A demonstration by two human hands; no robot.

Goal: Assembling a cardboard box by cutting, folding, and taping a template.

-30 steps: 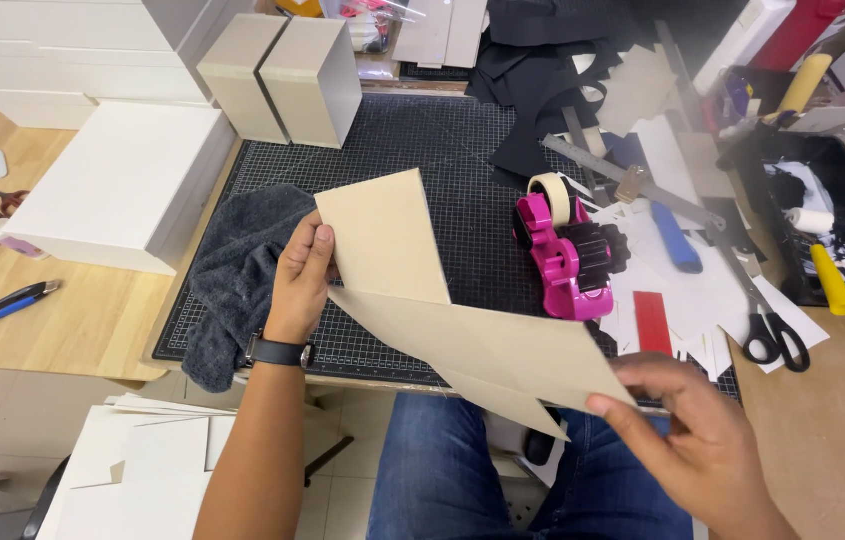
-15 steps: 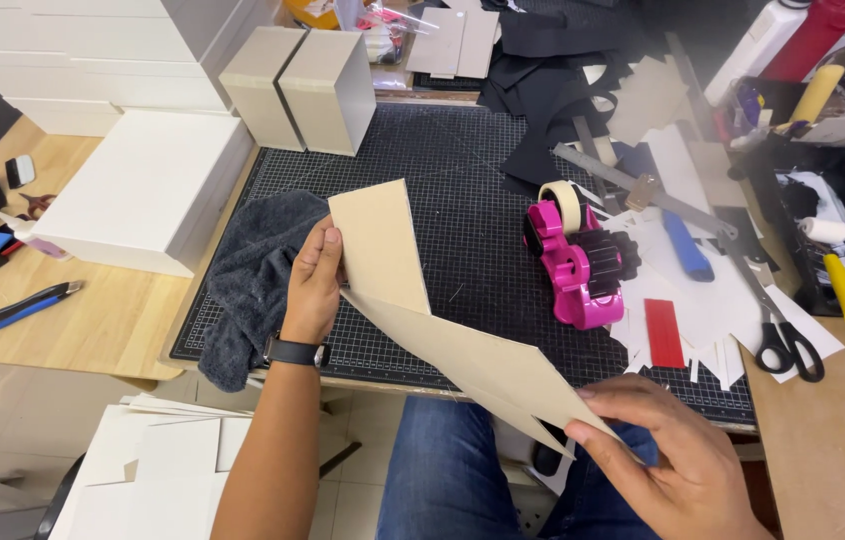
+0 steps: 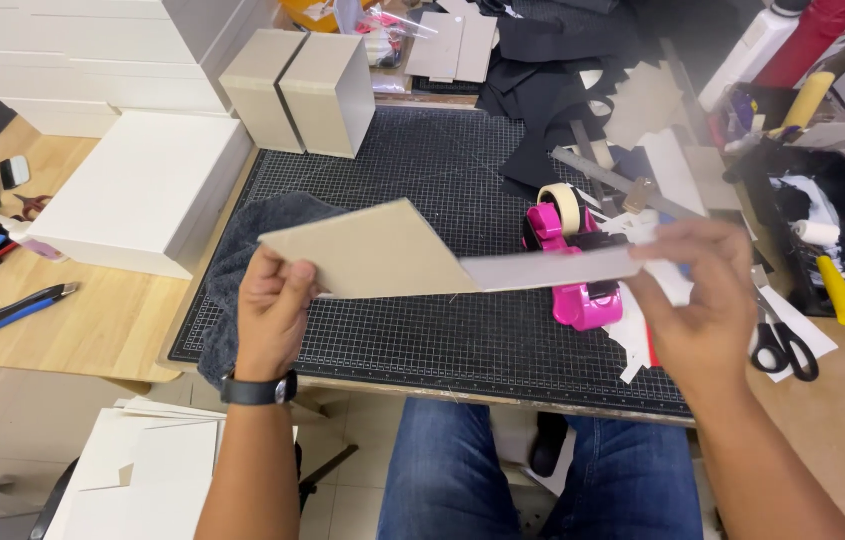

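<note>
A folded cardboard sheet [image 3: 383,262] is held above the cutting mat [image 3: 423,180], clamped at its ends by the left hand [image 3: 273,305] and right hand [image 3: 703,300]. The fold is being formed; an even grip is required.

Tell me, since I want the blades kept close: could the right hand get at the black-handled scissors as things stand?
Probably yes, once freed. The scissors lie uncovered on the table just beside the right hand, nothing over them. But that hand grips one end of the folded cardboard piece, the left hand the other.
</note>
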